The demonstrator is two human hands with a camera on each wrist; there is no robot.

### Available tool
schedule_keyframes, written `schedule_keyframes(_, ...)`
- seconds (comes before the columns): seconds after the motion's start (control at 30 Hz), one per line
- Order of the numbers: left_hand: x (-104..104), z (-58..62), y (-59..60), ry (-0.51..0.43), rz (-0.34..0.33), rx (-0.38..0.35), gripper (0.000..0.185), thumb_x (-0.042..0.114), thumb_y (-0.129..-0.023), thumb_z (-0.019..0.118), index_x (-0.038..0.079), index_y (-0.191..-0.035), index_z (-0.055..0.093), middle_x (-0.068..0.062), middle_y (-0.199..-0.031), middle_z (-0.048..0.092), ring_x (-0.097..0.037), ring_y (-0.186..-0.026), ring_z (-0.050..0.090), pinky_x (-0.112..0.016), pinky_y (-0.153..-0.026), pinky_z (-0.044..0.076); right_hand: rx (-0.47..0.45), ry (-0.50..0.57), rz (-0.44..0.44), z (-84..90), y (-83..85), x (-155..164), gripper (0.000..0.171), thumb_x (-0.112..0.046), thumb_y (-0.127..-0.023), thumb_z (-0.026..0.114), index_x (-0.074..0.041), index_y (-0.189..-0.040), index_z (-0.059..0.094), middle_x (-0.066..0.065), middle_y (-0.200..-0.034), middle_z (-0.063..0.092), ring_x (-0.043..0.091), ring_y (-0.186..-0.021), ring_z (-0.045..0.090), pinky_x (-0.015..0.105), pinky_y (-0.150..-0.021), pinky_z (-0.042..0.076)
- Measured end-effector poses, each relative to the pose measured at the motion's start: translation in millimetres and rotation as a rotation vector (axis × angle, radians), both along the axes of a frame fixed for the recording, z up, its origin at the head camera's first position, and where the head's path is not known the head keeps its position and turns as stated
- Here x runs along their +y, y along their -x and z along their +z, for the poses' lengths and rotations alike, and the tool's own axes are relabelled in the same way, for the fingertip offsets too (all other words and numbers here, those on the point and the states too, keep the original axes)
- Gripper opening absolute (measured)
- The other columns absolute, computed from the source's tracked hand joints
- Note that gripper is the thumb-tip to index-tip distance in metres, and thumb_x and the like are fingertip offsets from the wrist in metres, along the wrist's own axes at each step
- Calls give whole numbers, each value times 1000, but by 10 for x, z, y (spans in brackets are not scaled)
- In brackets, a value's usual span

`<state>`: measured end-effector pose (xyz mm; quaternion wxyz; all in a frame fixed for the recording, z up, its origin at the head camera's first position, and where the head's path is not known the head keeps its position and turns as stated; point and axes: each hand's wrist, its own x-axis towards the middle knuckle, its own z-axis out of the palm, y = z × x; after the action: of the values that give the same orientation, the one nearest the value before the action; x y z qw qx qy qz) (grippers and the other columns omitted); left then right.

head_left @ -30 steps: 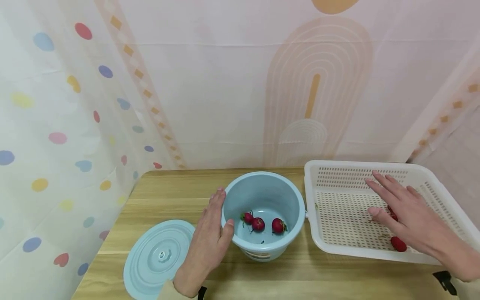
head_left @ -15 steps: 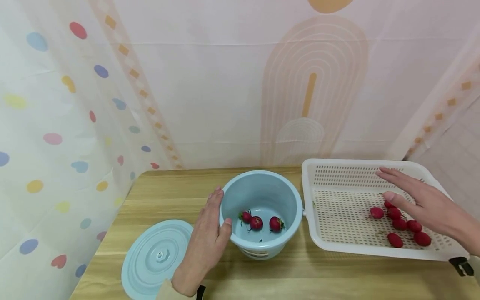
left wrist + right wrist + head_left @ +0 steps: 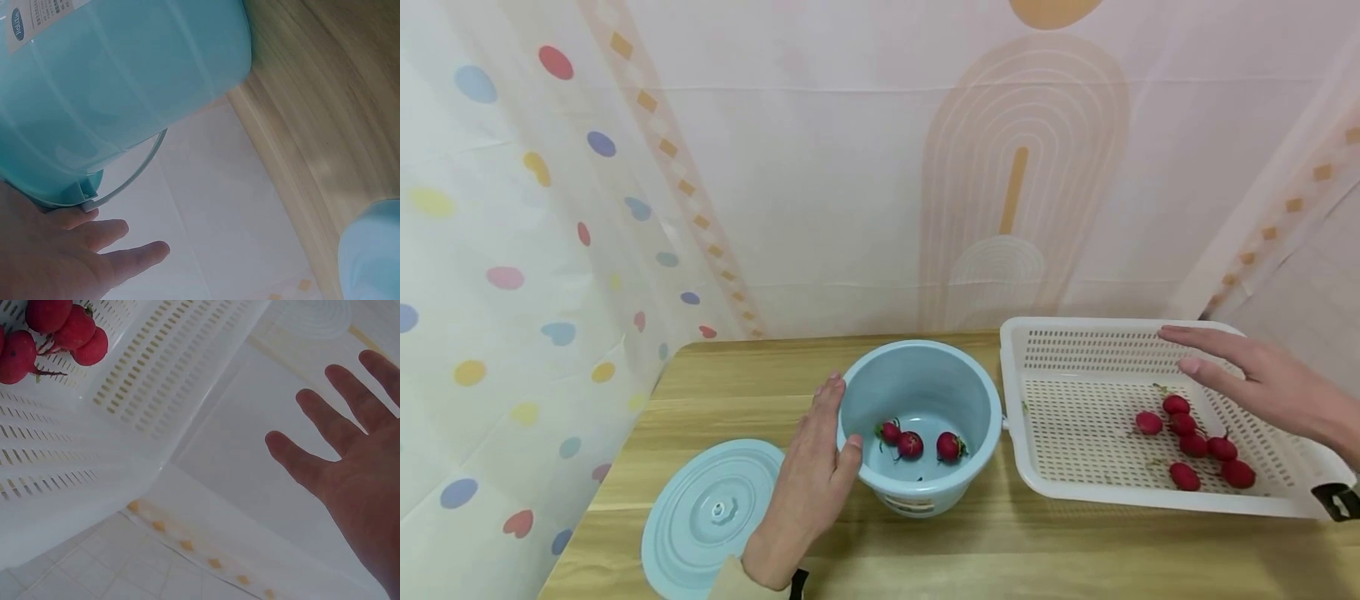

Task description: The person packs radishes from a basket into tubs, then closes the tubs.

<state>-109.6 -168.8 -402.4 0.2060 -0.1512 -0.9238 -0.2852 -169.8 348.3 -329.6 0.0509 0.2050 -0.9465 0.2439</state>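
Observation:
A light blue bucket (image 3: 925,379) stands upright on the table with three red radishes (image 3: 910,445) on its bottom. My left hand (image 3: 808,475) rests against the bucket's left rim, fingers extended; in the left wrist view those fingers lie near the thin handle (image 3: 147,162). To the right is a white perforated basket (image 3: 1075,417), where several radishes (image 3: 1193,445) lie in a loose group toward the right side. Above the basket's right end hovers my right hand (image 3: 1277,383), holding nothing. The right wrist view shows that hand's fingers (image 3: 312,419) spread apart.
A round blue lid (image 3: 715,508) lies on the wooden table (image 3: 730,383) left of the bucket, partly behind my left forearm. Patterned cloth (image 3: 820,208) hangs behind and along the left. Bucket and basket stand close together.
My right hand has moved right and away from over the radishes in the basket, leaving them uncovered. My left hand stays at the bucket. The view has shifted slightly.

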Motion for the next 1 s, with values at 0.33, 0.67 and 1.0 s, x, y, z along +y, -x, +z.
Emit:
schedule_keyframes(0.33, -9, 7, 8, 3, 11, -10, 64, 30, -105, 48, 3, -161, 32, -12, -167, 33, -37, -151, 33, -68, -113, 35, -151, -25, -15, 65, 171, 50, 47, -28, -109, 51, -7, -151, 53, 34, -145, 53, 62, -122, 54, 79, -85, 43)
schedule_keyframes(0.67, -9, 1, 1, 0, 1, 4, 63, 30, -105, 48, 2, -160, 33, -12, -167, 34, -37, -151, 33, -68, -112, 36, -281, -20, 47, -105, 318, 74, 45, -30, -107, 54, -5, -145, 60, 28, -143, 58, 53, -126, 56, 67, -89, 50)
schedule_keyframes(1.0, -22, -10, 5, -3, -3, 11, 63, 29, -105, 48, 1, -160, 33, -12, -167, 33, -37, -151, 33, -65, -114, 35, -347, 3, 95, -262, 389, 101, 44, -28, -105, 60, -4, -142, 62, 20, -139, 64, 14, -114, 65, 33, -85, 54)
